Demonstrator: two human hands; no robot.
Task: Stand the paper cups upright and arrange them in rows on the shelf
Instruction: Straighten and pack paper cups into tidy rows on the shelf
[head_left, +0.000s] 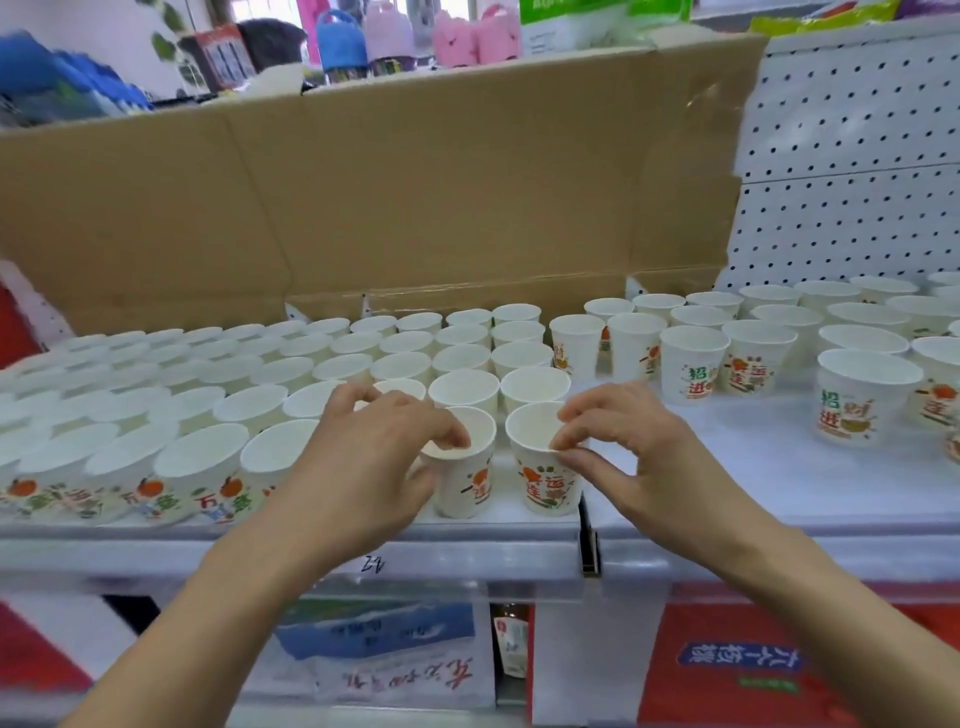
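Pinching one cup rim each, both hands at the shelf's front edge.

Left hand (374, 457) has thumb and fingers clamped on the rim of left cup (464, 470); right hand (631, 447) pinches the rim of right cup (545, 467). Both cups stand upright on shelf (519, 535), closing the packed block's (208, 395) front row. Placement step, I'd say; next: let go, then pull loose cups (693, 364) from the right into fresh rows.

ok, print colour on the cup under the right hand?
White cup with an orange, green and red print, pinched at the rim by the right hand; head view.
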